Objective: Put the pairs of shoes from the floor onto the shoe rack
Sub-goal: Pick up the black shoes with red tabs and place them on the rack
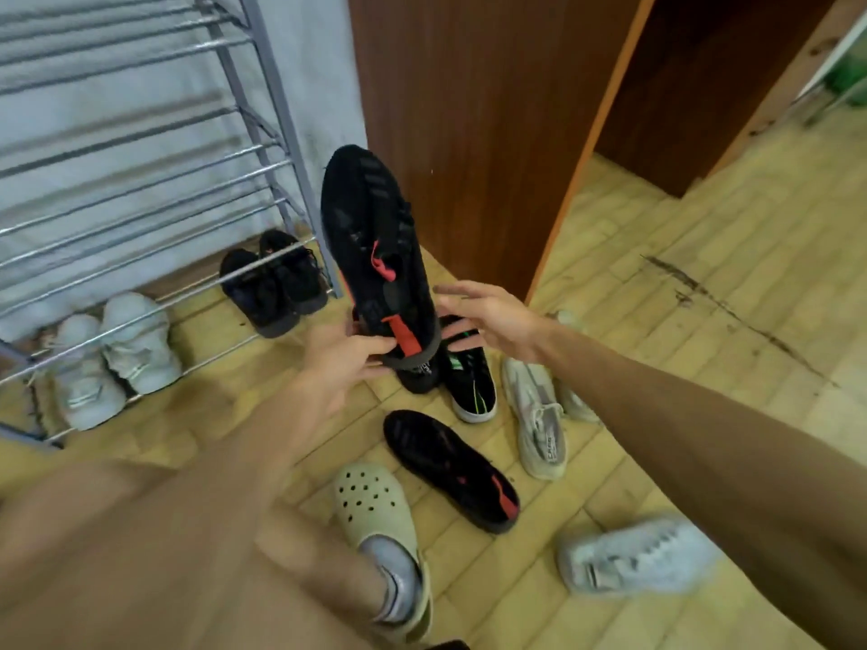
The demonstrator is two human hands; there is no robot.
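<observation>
Now, the fingers [370, 344] of my left hand [338, 368] pinch the heel of a black and red shoe [375, 255]. I hold it in the air just off the right post of the shoe rack [281, 110], with its toe pointing up and away from me. My right hand [492, 316] is on the shoe's far side from the rack with its fingers [455, 292] spread. The view is blurred, so I cannot tell whether they touch the heel.

On the rack's lowest rails stand a black pair [277, 279] at the right end and a pale pair [112, 358] further left.

On the floor [703, 321], out from the rack's right end, lie:
- a second black and red shoe [450, 471]
- a black shoe with a white sole [469, 382]
- two beige sneakers [539, 415] further out
- a pale blue sneaker [633, 555] further still

Nearer me my foot wears a cream clog [375, 509] over a grey sock [399, 579]. A brown wooden panel [469, 110] rises just past the rack.
</observation>
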